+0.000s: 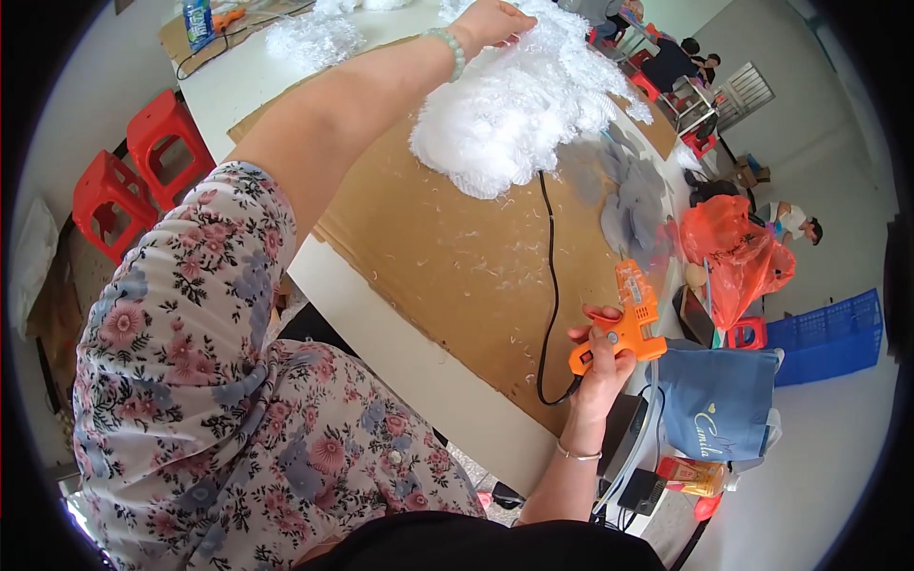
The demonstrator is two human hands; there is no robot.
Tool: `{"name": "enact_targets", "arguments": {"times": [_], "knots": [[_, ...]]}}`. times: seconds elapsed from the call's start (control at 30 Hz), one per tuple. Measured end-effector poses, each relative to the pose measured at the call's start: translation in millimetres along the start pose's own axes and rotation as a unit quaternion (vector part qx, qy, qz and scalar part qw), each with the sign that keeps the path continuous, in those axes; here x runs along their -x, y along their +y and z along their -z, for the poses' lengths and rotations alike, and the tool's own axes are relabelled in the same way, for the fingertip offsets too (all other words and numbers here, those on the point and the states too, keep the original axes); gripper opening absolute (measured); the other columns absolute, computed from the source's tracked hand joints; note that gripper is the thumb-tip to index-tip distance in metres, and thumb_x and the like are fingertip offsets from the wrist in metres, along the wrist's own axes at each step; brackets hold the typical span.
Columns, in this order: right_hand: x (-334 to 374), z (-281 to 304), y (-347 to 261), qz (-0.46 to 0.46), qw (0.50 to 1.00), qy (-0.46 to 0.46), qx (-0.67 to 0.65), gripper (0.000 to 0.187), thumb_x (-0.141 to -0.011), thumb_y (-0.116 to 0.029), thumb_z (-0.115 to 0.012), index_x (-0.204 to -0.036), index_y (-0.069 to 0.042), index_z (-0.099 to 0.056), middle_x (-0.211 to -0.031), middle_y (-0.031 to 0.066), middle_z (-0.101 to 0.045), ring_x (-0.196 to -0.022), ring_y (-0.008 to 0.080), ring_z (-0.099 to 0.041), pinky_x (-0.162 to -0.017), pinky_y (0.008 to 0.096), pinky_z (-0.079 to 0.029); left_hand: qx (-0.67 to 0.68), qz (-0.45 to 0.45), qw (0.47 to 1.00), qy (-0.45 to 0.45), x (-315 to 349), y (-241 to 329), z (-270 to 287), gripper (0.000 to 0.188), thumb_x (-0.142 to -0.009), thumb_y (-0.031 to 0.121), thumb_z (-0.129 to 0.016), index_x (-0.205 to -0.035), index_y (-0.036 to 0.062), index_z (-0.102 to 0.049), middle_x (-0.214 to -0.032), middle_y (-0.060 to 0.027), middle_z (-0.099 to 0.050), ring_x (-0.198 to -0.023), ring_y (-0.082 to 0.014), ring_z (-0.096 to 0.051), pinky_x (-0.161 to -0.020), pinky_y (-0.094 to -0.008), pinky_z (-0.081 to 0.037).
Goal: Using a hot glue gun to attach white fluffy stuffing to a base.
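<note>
My right hand point(602, 371) is wrapped round the handle of an orange hot glue gun point(628, 328) above the near right part of the cardboard. A black cord point(550, 285) runs from the handle up to a white fluffy pile point(505, 124). At the gun's rear, a long translucent glue stick point(653, 390) trails downward. My left arm stretches far across the table. Its hand point(487, 27) is at the far edge of the pile with the fingers pinched together. What they hold, if anything, is too small to make out.
Brown cardboard point(457, 276) with white scraps covers the white table point(400, 333). Grey flat pieces point(633, 200) lie on its right. Beside it are an orange-red plastic bag point(733, 252), a blue tote bag point(709, 400) and a blue crate point(826, 333). Red stools point(169, 143) stand left; people sit farther back.
</note>
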State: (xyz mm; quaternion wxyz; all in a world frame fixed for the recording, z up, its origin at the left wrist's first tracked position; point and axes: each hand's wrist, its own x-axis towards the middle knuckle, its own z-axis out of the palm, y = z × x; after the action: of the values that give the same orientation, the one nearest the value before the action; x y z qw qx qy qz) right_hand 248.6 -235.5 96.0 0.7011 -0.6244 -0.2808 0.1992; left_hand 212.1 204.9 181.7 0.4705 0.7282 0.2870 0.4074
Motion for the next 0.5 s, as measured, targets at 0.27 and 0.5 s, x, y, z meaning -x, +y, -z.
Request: {"name": "enact_targets", "arguments": {"times": [0.27, 0.5], "knots": [[47, -14, -22, 0.0, 1.0, 0.008, -0.011, 0.028, -0.082, -0.004, -0.052, -0.109, 0.001, -0.054, -0.102, 0.0158, -0.061, -0.07, 0.0156, -0.061, -0.068, 0.027, -0.047, 0.34, 0.003, 0.938, -0.072, 64, 34, 59, 0.015, -0.09, 0.013, -0.054, -0.088, 0.0011, -0.063, -0.079, -0.0064, -0.064, -0.067, -0.0168, -0.062, -0.058, -0.0286, -0.051], [40, 11, 13, 0.027, 0.999, 0.018, -0.037, 0.026, -0.083, -0.004, -0.053, -0.108, 0.002, -0.054, -0.104, 0.0177, -0.062, -0.07, 0.0154, -0.061, -0.069, 0.028, -0.049, 0.155, -0.16, 0.971, 0.088, 129, 13, 89, 0.017, -0.09, 0.014, -0.052, -0.079, 0.0043, -0.061, -0.068, 0.0027, -0.054, -0.061, -0.0076, -0.047, -0.057, -0.0227, -0.039]]}}
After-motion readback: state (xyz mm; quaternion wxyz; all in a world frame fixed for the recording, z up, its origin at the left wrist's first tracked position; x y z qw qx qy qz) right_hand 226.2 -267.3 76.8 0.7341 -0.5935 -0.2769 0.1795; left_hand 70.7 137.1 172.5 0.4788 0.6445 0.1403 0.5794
